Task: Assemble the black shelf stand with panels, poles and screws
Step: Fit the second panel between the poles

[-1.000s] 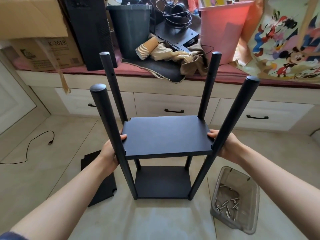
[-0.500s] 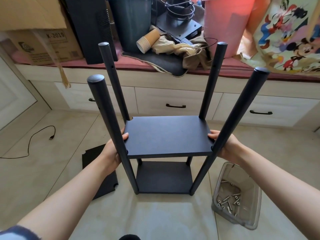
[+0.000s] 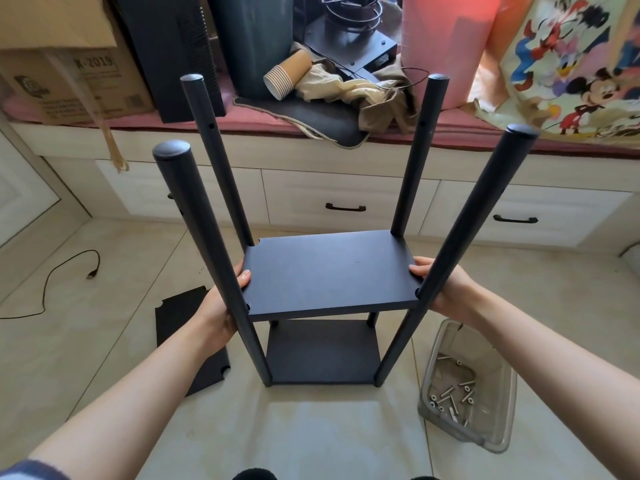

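Observation:
The black shelf stand stands upright on the tiled floor, with a bottom panel [image 3: 323, 351] and a middle panel [image 3: 329, 271] between several black poles. The near left pole [image 3: 204, 244] and near right pole [image 3: 460, 230] rise toward me. My left hand [image 3: 218, 306] grips the middle panel's left edge, thumb on top, partly behind the near left pole. My right hand [image 3: 443, 285] grips the panel's right edge in the same way. A loose black panel [image 3: 180, 317] lies flat on the floor to the left. A clear plastic box [image 3: 491, 434] holding several metal screws [image 3: 453, 396] sits at the right.
A low cabinet with drawers [image 3: 346, 199] runs across the back, its red-cushioned top crowded with a cardboard box [image 3: 69, 81], a dark bin [image 3: 252, 39], paper cups [image 3: 287, 77], cloth and a pink bin [image 3: 446, 39]. A black cable [image 3: 65, 275] trails on the floor at left.
The view has shifted slightly downward and closer. Both hands keep their hold on the middle panel; the stand has stayed in place.

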